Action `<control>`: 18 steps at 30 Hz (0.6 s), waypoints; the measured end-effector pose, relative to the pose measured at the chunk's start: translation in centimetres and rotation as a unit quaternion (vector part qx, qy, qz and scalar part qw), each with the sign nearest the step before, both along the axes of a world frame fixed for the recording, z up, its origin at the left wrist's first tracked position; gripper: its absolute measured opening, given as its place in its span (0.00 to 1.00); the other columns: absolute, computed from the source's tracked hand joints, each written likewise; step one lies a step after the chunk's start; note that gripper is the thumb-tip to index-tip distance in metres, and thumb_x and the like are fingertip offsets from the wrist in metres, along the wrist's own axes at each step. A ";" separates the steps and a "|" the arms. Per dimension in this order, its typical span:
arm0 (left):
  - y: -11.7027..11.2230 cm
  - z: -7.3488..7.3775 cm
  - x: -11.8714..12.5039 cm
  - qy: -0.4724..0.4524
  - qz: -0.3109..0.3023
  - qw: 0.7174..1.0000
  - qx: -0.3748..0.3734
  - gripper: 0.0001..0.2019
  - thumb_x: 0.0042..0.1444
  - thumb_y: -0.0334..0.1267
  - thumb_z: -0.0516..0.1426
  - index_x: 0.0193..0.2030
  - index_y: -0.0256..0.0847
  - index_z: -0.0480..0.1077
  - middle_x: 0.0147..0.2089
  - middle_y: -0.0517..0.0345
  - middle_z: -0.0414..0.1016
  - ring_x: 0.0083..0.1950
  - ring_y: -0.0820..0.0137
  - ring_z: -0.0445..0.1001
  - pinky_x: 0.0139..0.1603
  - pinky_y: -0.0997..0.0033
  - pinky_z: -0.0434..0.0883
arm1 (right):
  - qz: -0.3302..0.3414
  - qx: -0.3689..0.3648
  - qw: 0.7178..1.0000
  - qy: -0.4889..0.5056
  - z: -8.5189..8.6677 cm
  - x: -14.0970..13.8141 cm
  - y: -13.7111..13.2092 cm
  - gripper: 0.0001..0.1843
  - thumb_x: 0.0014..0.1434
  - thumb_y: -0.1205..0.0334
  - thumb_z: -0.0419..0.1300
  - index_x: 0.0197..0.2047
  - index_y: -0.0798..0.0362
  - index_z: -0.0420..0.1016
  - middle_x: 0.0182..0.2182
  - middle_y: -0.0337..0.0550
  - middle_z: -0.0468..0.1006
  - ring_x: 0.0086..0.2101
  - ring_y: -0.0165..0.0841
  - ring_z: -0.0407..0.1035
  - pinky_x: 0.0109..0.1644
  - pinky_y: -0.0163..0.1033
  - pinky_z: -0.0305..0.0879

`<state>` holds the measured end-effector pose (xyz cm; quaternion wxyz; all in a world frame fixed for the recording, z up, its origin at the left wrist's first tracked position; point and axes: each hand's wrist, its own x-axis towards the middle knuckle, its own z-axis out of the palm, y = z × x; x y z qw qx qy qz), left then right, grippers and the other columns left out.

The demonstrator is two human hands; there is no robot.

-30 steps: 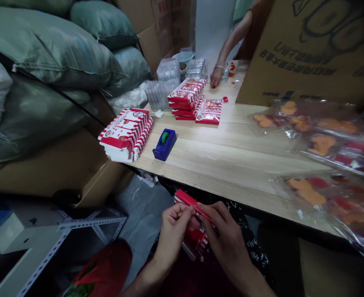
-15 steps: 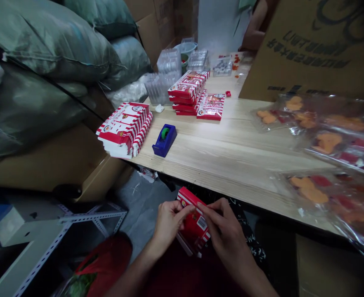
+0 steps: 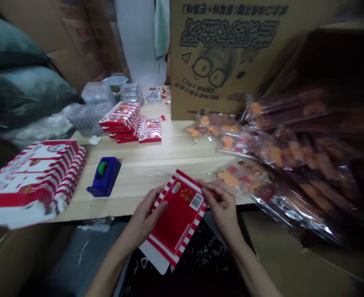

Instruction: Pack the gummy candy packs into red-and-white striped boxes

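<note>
A red-and-white striped cardboard box is held tilted above my lap, at the table's front edge, its barcode side facing me. White flaps hang out at its lower end. My left hand grips its left edge, thumb lying across the red face. At the upper right corner, by the barcode, my right hand pinches the box between thumb and fingers. A blue tape dispenser with a green roll stands on the table to the left. Beside it lies a stack of flat striped boxes.
Filled striped boxes are piled farther back, near clear plastic trays. Transparent bags with orange and red pieces spread over the right side. A large carton stands upright behind them. Stuffed sacks crowd the left.
My view has swung to the right. The box has come up from low over my lap toward the table edge, turned so its broad red face shows. Both hands stay on it.
</note>
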<state>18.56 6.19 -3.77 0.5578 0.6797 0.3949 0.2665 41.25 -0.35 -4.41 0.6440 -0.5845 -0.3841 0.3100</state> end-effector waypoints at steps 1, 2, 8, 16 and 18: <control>1.3 0.5 1.0 -0.004 -0.027 1.000 -0.010 0.24 0.67 0.49 0.56 0.67 0.48 0.66 0.65 0.49 0.74 0.60 0.56 0.76 0.56 0.61 0.75 | -0.022 0.013 1.000 0.007 0.0 0.4 0.8 0.08 0.64 0.59 0.66 0.44 0.43 0.86 0.38 0.43 0.79 0.42 0.39 0.74 0.46 0.45 0.71; 2.6 0.6 1.8 0.001 -0.041 0.999 -0.015 0.24 0.67 0.49 0.56 0.67 0.47 0.67 0.64 0.49 0.75 0.59 0.56 0.76 0.54 0.60 0.75 | -0.035 0.029 0.999 0.000 0.0 0.8 1.4 0.08 0.64 0.59 0.66 0.45 0.43 0.86 0.40 0.43 0.79 0.44 0.39 0.74 0.49 0.47 0.72; 13.8 -2.0 1.4 0.222 -0.002 0.960 0.168 0.30 0.64 0.56 0.54 0.65 0.39 0.70 0.58 0.44 0.78 0.57 0.49 0.75 0.60 0.50 0.70 | -0.049 0.029 0.975 -0.213 -0.1 4.7 -0.4 0.18 0.67 0.62 0.62 0.59 0.41 0.79 0.56 0.47 0.75 0.59 0.42 0.68 0.67 0.55 0.63; 8.5 -2.8 11.3 0.208 -0.056 0.857 0.467 0.31 0.65 0.52 0.57 0.71 0.40 0.62 0.72 0.39 0.64 0.74 0.47 0.58 0.71 0.43 0.58 | -0.180 -0.043 0.913 -0.363 -3.7 7.9 -9.3 0.16 0.69 0.67 0.58 0.56 0.44 0.80 0.52 0.49 0.75 0.56 0.45 0.70 0.61 0.59 0.69; 4.5 -3.6 16.3 0.159 -0.209 0.842 0.472 0.42 0.59 0.57 0.63 0.75 0.43 0.56 0.77 0.43 0.56 0.78 0.45 0.49 0.74 0.40 0.54 | -0.218 -0.043 0.891 -0.397 -5.3 8.1 -9.5 0.17 0.68 0.66 0.59 0.58 0.46 0.79 0.57 0.51 0.72 0.61 0.48 0.65 0.65 0.64 0.62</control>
